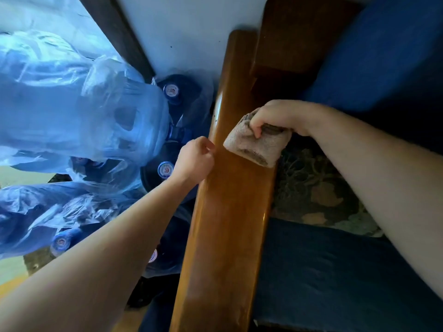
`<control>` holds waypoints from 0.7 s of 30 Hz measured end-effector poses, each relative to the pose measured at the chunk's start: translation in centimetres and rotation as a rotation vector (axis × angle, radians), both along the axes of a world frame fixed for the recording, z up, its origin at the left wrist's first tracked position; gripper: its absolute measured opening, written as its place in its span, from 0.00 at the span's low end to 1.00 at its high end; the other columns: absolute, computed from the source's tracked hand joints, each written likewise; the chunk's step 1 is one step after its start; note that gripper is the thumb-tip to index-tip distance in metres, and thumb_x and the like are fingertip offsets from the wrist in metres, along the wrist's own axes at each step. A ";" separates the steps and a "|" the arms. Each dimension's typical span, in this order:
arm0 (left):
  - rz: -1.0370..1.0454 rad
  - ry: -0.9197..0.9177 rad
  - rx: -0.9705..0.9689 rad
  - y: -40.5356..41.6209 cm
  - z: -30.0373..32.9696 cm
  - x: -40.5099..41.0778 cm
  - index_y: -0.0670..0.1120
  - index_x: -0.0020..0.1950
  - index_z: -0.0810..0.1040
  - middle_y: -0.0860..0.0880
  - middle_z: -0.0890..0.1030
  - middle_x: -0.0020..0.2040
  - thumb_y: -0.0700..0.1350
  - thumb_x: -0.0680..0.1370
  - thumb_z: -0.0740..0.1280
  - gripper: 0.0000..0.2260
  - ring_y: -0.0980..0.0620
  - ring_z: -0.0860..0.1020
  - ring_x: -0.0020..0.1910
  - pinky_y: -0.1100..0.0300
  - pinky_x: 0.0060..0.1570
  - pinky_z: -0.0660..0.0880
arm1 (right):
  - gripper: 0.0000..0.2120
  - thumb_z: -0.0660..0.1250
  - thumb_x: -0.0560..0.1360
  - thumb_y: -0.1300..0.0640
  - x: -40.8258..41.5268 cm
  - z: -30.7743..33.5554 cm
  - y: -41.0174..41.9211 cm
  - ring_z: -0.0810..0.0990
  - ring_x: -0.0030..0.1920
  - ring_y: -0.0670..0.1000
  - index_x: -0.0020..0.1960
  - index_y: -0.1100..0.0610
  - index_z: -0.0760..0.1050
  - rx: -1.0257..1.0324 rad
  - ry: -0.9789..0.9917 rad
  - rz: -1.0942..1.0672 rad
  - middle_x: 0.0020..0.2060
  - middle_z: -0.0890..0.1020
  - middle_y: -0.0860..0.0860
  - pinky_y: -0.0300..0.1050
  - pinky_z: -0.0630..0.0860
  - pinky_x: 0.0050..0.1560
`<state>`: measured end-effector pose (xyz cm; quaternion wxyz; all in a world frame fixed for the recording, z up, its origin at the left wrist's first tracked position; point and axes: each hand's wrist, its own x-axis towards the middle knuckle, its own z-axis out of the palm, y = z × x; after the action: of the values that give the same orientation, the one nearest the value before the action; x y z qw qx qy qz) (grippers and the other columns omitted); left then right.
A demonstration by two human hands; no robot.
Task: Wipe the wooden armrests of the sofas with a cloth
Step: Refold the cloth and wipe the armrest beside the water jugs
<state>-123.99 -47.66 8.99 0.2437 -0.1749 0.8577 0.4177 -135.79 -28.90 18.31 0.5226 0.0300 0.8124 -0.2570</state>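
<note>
Armrest (225, 212) glossy amber-brown; cloth (256, 146) beige, brown-striped; cushions (374, 56) deep blue; bottles (79, 111) translucent blue.

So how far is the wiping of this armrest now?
Done: I cannot tell; no stretch of the wooden armrest looks clearly cleaner than the rest. In hand: the right hand grips the folded cloth and presses it on the armrest about midway along, while the left hand rests at its outer edge. Left: other armrests are out of view.
</note>
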 end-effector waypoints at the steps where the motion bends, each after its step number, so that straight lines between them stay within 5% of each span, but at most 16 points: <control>1: -0.014 0.013 -0.003 0.0 0.0 -0.1 0.48 0.60 0.80 0.49 0.82 0.57 0.40 0.78 0.60 0.14 0.50 0.80 0.53 0.63 0.42 0.72 | 0.22 0.71 0.57 0.53 -0.3 -0.3 -0.5 0.83 0.51 0.59 0.52 0.54 0.84 0.004 -0.041 0.013 0.50 0.84 0.56 0.49 0.77 0.43; 5: -0.067 0.061 -0.023 -0.3 -0.3 -1.4 0.49 0.60 0.80 0.51 0.81 0.54 0.40 0.78 0.59 0.14 0.53 0.77 0.50 0.66 0.40 0.70 | 0.05 0.67 0.58 0.57 -1.1 -1.6 -1.2 0.84 0.37 0.56 0.32 0.54 0.81 -0.013 -0.224 -0.014 0.36 0.84 0.54 0.47 0.80 0.39; 7: -0.097 0.064 -0.015 -0.4 -0.4 -1.8 0.49 0.60 0.80 0.53 0.80 0.53 0.40 0.79 0.59 0.14 0.54 0.77 0.49 0.70 0.37 0.67 | 0.04 0.65 0.57 0.59 -1.3 -1.9 -1.0 0.80 0.30 0.53 0.24 0.52 0.75 -0.035 -0.267 -0.068 0.29 0.80 0.52 0.45 0.78 0.35; 12: -0.113 0.050 -0.023 -0.7 -0.9 -2.0 0.49 0.59 0.80 0.53 0.80 0.52 0.41 0.78 0.60 0.14 0.53 0.77 0.49 0.70 0.37 0.66 | 0.03 0.64 0.51 0.58 -1.4 -1.7 -1.3 0.77 0.24 0.51 0.21 0.52 0.71 -0.050 -0.302 -0.099 0.24 0.77 0.51 0.42 0.75 0.31; 16: -0.127 0.139 -0.066 -0.3 -0.6 -1.7 0.47 0.59 0.82 0.51 0.78 0.53 0.39 0.78 0.60 0.14 0.51 0.76 0.52 0.61 0.45 0.70 | 0.06 0.64 0.49 0.57 -1.9 -0.3 -2.2 0.77 0.31 0.55 0.26 0.54 0.71 0.060 -0.143 -0.020 0.31 0.78 0.53 0.44 0.74 0.34; 21: -0.182 0.268 -0.116 0.3 -0.5 -1.2 0.46 0.56 0.83 0.48 0.79 0.52 0.39 0.79 0.61 0.12 0.48 0.77 0.52 0.53 0.50 0.75 | 0.19 0.65 0.64 0.47 -3.3 -0.6 -2.8 0.78 0.44 0.56 0.52 0.53 0.79 0.344 0.510 0.226 0.46 0.80 0.53 0.48 0.71 0.41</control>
<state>-125.18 -47.35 8.45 0.1532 -0.0532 0.9175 0.3631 -139.12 -31.75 17.73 0.3149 -0.0378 0.9467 -0.0555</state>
